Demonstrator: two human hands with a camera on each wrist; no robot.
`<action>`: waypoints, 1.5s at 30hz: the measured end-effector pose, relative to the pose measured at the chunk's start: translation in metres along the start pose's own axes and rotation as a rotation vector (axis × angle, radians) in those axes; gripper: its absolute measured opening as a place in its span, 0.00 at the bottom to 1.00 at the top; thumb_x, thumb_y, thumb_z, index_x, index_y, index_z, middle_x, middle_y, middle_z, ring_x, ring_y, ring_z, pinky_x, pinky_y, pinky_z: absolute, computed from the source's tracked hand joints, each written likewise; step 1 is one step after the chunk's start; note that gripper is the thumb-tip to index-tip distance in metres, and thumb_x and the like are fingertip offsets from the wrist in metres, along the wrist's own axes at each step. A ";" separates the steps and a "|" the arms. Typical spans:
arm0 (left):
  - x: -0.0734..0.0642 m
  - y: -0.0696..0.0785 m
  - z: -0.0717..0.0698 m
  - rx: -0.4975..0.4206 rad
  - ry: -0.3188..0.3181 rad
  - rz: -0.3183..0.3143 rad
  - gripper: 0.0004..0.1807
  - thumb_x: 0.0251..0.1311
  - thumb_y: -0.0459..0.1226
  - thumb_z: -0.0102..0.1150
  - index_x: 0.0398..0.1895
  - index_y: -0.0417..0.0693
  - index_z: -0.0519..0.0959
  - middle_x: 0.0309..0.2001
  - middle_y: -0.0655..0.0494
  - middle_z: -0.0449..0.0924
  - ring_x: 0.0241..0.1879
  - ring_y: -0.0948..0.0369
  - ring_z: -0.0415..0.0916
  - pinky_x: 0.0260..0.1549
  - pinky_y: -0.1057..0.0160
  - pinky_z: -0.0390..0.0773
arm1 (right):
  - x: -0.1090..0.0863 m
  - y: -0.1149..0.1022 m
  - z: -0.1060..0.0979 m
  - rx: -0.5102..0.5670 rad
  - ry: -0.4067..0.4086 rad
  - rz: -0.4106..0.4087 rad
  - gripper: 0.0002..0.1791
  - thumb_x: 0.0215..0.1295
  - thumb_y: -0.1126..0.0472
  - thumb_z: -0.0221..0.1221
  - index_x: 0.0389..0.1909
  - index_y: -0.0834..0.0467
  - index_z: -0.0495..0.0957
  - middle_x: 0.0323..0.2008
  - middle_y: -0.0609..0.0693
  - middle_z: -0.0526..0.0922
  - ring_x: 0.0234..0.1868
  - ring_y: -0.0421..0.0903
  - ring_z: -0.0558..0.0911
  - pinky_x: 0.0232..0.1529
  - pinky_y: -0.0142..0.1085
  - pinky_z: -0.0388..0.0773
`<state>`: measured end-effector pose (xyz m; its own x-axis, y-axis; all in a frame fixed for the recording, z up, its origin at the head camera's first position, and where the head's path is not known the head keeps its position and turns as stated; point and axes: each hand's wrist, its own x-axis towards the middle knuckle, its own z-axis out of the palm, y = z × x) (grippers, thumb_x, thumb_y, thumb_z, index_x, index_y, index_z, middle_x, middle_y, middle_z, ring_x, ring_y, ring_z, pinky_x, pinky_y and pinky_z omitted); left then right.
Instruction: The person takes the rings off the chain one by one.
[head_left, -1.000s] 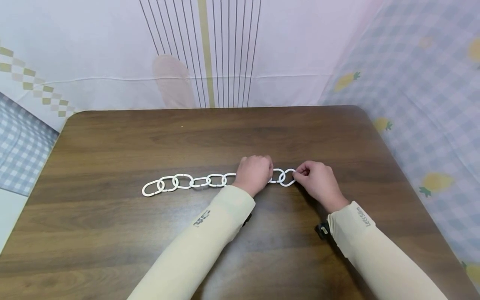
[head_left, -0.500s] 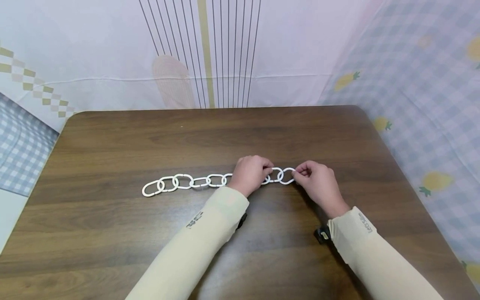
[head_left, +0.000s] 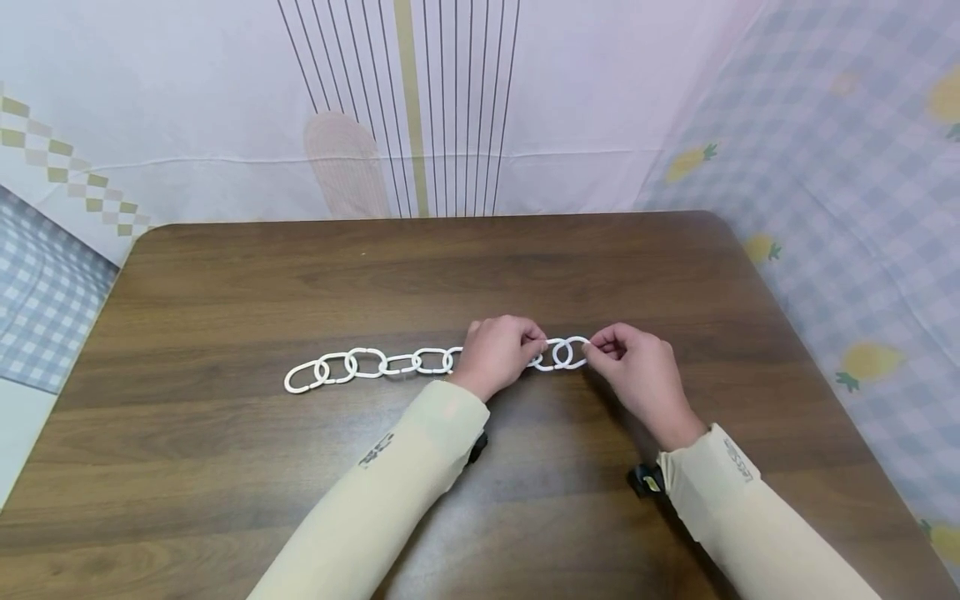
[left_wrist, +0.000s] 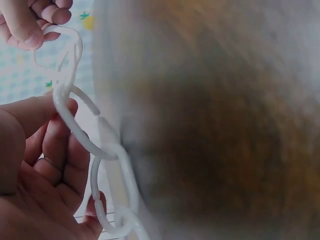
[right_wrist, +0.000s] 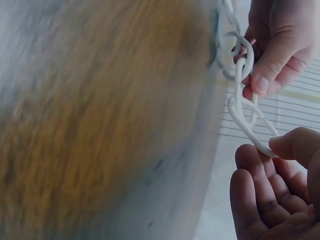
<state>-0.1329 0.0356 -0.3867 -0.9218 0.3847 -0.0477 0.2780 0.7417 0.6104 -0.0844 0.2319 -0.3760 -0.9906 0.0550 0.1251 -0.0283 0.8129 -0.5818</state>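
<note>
A white plastic chain [head_left: 367, 362] of several oval links, some with a small gap in the side, stretches from left to right over the table. With thumb and fingers my right hand [head_left: 641, 379] pinches its rightmost link [right_wrist: 245, 120]. My left hand [head_left: 495, 354] pinches a link [left_wrist: 75, 125] a little further left, and its back hides part of the chain in the head view. Between the hands the links overlap. In the left wrist view, linked pieces hang down past the left palm. Left of that hand, the chain lies on the wood.
The brown wooden table [head_left: 300, 475] has rounded far corners. Behind it hangs a pale cloth [head_left: 585, 100] with lines; a checked cloth with pineapples [head_left: 847, 208] hangs at the right. A black wrist strap [head_left: 645, 481] shows at the right cuff.
My left hand has shifted slightly left and its thumb and fingers have come into sight, pinching a link. The links between the hands now overlap more. My right hand keeps its pinch.
</note>
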 end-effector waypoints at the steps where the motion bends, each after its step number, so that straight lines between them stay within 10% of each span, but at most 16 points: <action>1: -0.001 0.000 -0.001 -0.023 0.001 -0.003 0.07 0.67 0.47 0.63 0.39 0.59 0.88 0.33 0.70 0.85 0.38 0.65 0.80 0.52 0.55 0.67 | -0.001 -0.001 0.000 -0.001 0.012 -0.005 0.06 0.63 0.57 0.67 0.32 0.57 0.84 0.27 0.47 0.85 0.28 0.44 0.80 0.34 0.38 0.75; 13: -0.013 -0.001 -0.011 -0.324 0.021 -0.011 0.05 0.65 0.41 0.66 0.37 0.52 0.89 0.29 0.66 0.84 0.30 0.67 0.75 0.35 0.67 0.74 | -0.019 -0.019 -0.007 0.028 0.119 -0.099 0.03 0.61 0.62 0.69 0.31 0.57 0.85 0.26 0.47 0.86 0.26 0.41 0.81 0.29 0.26 0.73; 30: -0.030 -0.009 -0.009 -0.431 0.097 -0.008 0.05 0.63 0.41 0.67 0.38 0.52 0.89 0.29 0.64 0.85 0.27 0.68 0.75 0.30 0.68 0.74 | -0.033 -0.029 -0.007 0.035 0.228 -0.285 0.05 0.54 0.68 0.72 0.28 0.58 0.85 0.24 0.45 0.85 0.24 0.39 0.81 0.30 0.16 0.71; 45: -0.041 -0.008 -0.011 -0.474 0.128 -0.030 0.06 0.64 0.41 0.66 0.38 0.51 0.89 0.27 0.64 0.83 0.26 0.68 0.74 0.30 0.67 0.74 | -0.039 -0.032 -0.002 -0.006 0.285 -0.492 0.07 0.50 0.72 0.71 0.28 0.60 0.83 0.25 0.49 0.84 0.25 0.38 0.82 0.26 0.33 0.81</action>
<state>-0.1002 0.0079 -0.3814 -0.9617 0.2740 0.0090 0.1248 0.4084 0.9042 -0.0443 0.2049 -0.3612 -0.7855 -0.1776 0.5928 -0.4763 0.7852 -0.3958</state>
